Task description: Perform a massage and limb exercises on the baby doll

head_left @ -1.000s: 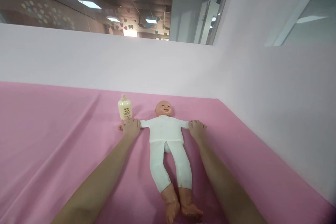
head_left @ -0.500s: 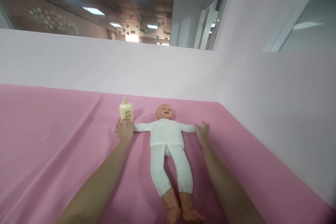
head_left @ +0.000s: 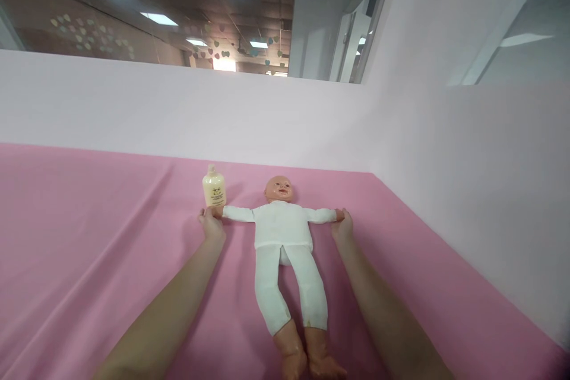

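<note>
A baby doll (head_left: 284, 225) in a white top and trousers lies on its back, head away from me, arms spread to both sides. My left hand (head_left: 212, 227) is closed on the doll's hand at the left, with that doll hand partly showing above my fingers. At the other side my right hand (head_left: 342, 228) grips the doll's other hand, whose brown tip shows by my thumb. Just beyond my left hand stands a pale yellow lotion bottle (head_left: 214, 188), upright. Some of my fingers are hidden beneath the doll's hands.
Under everything spreads a pink sheet (head_left: 111, 237) with long creases at the left. A white wall (head_left: 178, 113) with a window rises behind it, and another white wall (head_left: 467, 178) borders the right side.
Both my hands have turned and slid under the doll's hands, so the doll's hands now show. The doll's arms shifted slightly; the bottle stayed put.
</note>
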A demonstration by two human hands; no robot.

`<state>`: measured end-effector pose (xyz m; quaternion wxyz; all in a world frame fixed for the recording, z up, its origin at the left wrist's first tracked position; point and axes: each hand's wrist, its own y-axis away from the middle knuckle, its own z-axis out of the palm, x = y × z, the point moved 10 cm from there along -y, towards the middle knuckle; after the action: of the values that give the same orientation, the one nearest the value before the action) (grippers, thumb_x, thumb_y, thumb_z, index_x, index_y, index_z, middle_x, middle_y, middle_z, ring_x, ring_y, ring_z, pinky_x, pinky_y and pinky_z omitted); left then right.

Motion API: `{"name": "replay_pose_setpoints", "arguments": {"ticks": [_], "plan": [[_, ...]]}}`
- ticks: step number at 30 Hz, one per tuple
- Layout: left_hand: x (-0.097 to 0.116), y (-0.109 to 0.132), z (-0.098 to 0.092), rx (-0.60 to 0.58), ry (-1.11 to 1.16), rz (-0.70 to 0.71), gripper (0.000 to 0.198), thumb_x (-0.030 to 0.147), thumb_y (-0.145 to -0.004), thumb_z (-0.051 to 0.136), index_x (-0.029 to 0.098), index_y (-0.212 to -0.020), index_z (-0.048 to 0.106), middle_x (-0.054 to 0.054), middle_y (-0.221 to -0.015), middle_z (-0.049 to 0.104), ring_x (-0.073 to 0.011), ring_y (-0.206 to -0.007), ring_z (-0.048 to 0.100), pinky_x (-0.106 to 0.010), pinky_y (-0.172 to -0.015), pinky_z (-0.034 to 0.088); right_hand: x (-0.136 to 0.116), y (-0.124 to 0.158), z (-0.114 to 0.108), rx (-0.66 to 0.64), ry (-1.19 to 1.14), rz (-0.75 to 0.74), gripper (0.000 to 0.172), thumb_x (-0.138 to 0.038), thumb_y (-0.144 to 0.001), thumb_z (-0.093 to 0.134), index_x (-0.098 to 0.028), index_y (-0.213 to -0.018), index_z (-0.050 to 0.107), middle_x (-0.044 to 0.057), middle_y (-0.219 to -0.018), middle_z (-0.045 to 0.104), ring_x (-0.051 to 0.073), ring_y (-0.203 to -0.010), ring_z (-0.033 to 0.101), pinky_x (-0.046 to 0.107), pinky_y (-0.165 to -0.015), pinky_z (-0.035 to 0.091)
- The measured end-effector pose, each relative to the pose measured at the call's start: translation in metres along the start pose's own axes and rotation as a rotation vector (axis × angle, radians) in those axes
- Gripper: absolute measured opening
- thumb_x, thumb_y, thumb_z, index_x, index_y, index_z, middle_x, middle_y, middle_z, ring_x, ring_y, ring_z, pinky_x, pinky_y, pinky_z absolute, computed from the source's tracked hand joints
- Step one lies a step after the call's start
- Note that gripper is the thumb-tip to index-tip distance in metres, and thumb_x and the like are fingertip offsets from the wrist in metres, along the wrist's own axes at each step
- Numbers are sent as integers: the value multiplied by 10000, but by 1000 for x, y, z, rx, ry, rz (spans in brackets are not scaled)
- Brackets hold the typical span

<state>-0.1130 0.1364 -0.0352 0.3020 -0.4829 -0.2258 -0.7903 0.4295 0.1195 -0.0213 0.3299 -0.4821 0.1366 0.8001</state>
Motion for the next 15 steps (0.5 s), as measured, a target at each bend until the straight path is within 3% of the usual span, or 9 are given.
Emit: {"name": "replay_pose_setpoints", "arguments": {"ticks": [3,8,12,15], "plan": [[-5,5,9,-53,91,-16,149,254,-869,534,259,-965,420,6,-956,564,-155,-924,631,-321,-869,542,4,2,5,-5,9,20,271,-341,-743,631,-259,-852,397,-49,-817,523,143,-803,647,307,-777,604],[-10,12,20,-141,132,-14,280,224,-809,652,257,-904,391,38,-894,526,-130,-859,601,-296,-839,533,7,7,10,-44,69,19,409,-350,-689,723,-236,-998,481,-4,-983,611,179,-941,676,337,-788,614],[-12,16,34,-235,84,24,229,223,-858,608,270,-961,409,8,-969,566,-173,-1008,626,-353,-905,536,5,12,12,-52,108,-6,572,-417,-727,715,-236,-1211,472,77,-1241,609,227,-1123,655,390,-856,616],[-10,19,48,-351,0,93,156,302,-957,486,273,-1097,425,-63,-1168,585,-235,-1221,572,-434,-995,511,3,19,18,-54,144,1,790,-444,-733,726,-277,-1404,344,133,-1477,475,269,-1282,584,431,-889,618]]}}
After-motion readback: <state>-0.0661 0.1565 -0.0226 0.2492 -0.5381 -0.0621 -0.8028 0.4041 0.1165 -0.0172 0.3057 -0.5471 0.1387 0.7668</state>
